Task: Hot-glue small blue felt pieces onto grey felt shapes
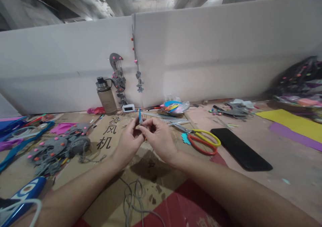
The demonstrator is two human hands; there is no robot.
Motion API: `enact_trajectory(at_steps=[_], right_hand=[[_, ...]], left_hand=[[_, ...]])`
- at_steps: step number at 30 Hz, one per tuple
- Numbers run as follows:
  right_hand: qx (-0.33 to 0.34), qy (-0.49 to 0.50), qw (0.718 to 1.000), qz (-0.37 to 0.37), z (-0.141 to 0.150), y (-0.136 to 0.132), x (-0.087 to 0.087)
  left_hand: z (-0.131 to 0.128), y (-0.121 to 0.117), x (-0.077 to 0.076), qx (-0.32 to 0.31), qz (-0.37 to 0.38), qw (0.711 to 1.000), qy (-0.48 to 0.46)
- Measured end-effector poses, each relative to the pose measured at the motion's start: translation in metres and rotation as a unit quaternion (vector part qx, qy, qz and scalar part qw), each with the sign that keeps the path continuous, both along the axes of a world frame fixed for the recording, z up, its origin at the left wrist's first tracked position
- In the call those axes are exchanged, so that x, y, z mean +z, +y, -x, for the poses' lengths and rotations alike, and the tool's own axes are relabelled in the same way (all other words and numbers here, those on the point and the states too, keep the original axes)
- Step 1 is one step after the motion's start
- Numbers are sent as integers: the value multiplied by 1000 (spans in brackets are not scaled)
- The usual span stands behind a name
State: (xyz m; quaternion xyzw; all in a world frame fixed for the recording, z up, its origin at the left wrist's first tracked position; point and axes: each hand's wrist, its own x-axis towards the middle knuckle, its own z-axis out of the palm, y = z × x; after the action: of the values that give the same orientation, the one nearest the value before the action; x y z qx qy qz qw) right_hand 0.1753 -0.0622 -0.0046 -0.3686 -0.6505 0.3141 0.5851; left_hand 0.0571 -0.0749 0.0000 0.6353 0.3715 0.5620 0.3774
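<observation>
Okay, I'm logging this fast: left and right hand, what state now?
Left hand: fingers closed at the small blue piece; exact grip hidden.
Right hand: fingers pinched closed beside it; what they hold can't be told.

Small bright-blue piece (140,115), thin and pointed, standing nearly upright, pinched between the fingertips of left hand (129,138) and right hand (159,138), lower end hidden, held over the cardboard (105,193), toward its far edge
</observation>
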Motion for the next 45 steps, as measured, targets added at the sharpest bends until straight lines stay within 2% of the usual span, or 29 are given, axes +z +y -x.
enact_trajectory(at_steps=[3, 7, 16, 20, 34, 45], right_hand=[[20, -17, 1000, -3, 0, 1, -1], [56, -18, 998, -1, -1, 3, -3], [59, -32, 998, -9, -2, 9, -10], [72, -25, 997, -7, -1, 10, -13], [80, -23, 997, 10, 0, 9, -17], [88, -17, 996, 10, 1, 11, -20]], left_hand=[[0, 2, -1, 1, 23, 1000, -1], [1, 8, -4, -32, 76, 994, -71], [2, 7, 2, -29, 154, 971, -180], [3, 7, 2, -16, 159, 964, -214], [6, 12, -2, 8, 178, 960, -215], [7, 12, -2, 5, 180, 954, -239]])
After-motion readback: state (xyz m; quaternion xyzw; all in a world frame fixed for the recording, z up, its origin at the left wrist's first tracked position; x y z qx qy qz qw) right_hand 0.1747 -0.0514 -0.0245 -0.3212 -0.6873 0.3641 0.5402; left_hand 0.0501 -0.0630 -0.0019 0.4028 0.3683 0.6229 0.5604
